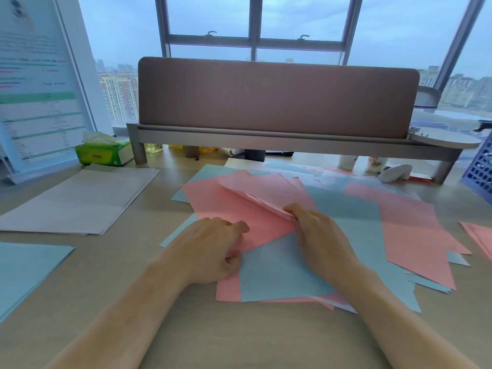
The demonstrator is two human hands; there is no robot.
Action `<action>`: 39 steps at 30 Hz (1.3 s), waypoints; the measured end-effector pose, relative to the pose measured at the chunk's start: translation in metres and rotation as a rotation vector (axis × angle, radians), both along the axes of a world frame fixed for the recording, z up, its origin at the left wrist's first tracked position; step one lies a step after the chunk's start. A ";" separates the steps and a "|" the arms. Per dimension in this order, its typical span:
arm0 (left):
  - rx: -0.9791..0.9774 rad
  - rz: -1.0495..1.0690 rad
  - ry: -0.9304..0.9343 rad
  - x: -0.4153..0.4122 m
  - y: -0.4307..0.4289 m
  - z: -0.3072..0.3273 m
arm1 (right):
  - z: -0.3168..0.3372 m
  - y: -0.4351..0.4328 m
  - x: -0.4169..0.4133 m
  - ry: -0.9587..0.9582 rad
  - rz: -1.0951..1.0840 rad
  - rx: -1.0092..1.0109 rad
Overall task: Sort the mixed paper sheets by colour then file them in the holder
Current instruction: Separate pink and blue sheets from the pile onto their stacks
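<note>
Sorting step, pink pass: pulling pink sheets (pixel 266 193) out of the mixed pile (pixel 359 227).

Right hand (pixel 319 235) pinches the lifted edge of several pink sheets, centre of desk (pixel 239 336). Left hand (pixel 213 249) lies curled on a flat pink sheet; can't tell if it grips or only pins it. White stack (pixel 80 201) and blue stack (pixel 26 270) sit left, pink stack (pixel 479 235) far right. Next, I'd guess: slide the bundle free without dragging blue sheets, carry it right. Filing not started; mesh basket (pixel 479 169) may be the holder.
</note>
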State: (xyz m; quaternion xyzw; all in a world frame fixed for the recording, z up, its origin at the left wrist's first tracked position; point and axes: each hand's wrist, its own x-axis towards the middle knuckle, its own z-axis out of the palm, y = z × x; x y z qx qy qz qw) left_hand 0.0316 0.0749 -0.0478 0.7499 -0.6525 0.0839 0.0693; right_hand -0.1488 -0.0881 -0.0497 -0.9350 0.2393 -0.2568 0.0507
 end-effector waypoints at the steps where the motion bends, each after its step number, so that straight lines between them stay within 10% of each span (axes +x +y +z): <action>1: 0.007 -0.031 -0.031 0.001 0.001 0.001 | 0.002 0.001 0.002 0.018 0.021 -0.011; 14: -0.017 -0.066 0.076 0.014 0.013 0.004 | 0.008 -0.004 0.006 0.227 0.219 -0.091; 24: -0.610 0.058 0.276 0.012 0.005 0.004 | 0.017 0.001 0.027 0.186 0.081 -0.197; 26: -0.708 0.356 0.497 0.014 0.003 0.007 | 0.020 0.005 0.026 0.192 0.032 -0.248; 30: -0.652 0.496 1.782 0.013 -0.004 0.017 | 0.020 0.008 0.016 0.162 0.093 -0.313; 36: -0.550 0.422 1.741 0.010 -0.016 0.005 | 0.003 0.014 0.009 0.162 0.296 -0.488; 39: -0.346 0.430 1.582 0.001 -0.016 0.000 | 0.004 0.012 -0.005 0.213 0.348 -0.226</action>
